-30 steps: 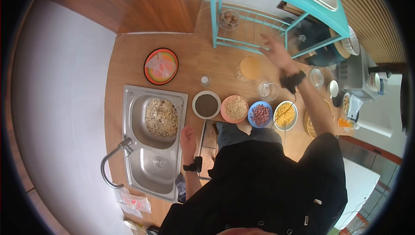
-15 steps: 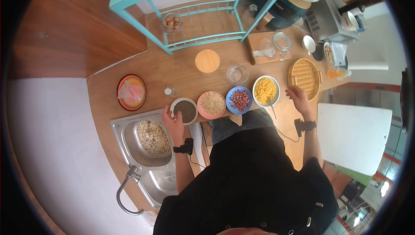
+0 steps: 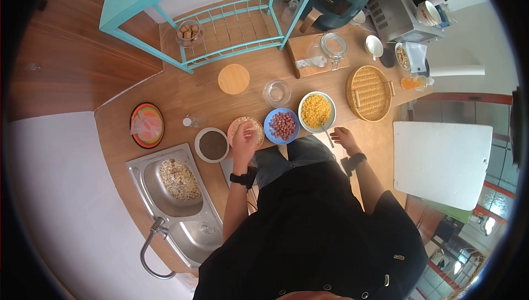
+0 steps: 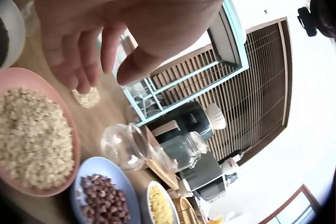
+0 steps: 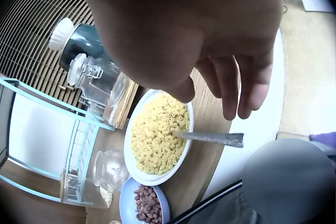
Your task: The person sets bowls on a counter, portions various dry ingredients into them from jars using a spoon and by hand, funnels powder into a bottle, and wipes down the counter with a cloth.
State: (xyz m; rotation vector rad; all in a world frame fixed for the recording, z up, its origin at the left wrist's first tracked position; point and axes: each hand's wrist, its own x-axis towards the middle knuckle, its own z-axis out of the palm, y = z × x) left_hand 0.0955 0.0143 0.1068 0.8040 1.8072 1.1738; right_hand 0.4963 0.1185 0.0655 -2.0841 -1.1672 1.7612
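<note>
Worktop [image 3: 206, 101]: wood, sink [image 3: 192, 240] at its left end, pale grain mix [image 3: 180, 180] in one basin.
Plate [image 3: 159, 134]: beyond the sink, near the left edge.
Dark bowl [image 3: 211, 160]: near edge, right of the sink; white rim, dark contents.
Pink bowl [image 3: 261, 142]: near edge, oats inside.
Left hand [image 3: 244, 138]: above the pink bowl; fingers loosely bent, gripping nothing visible.
Blue bowl [image 3: 268, 129]: near edge, reddish pieces inside.
Macaroni bowl [image 3: 302, 114]: near edge, holding yellow macaroni and a spoon [image 3: 329, 138], handle over its rim.
Right hand [image 3: 346, 140]: just beside the spoon handle; fingers loosely bent, empty.
Basket [image 3: 368, 93]: towards the right end.
</note>
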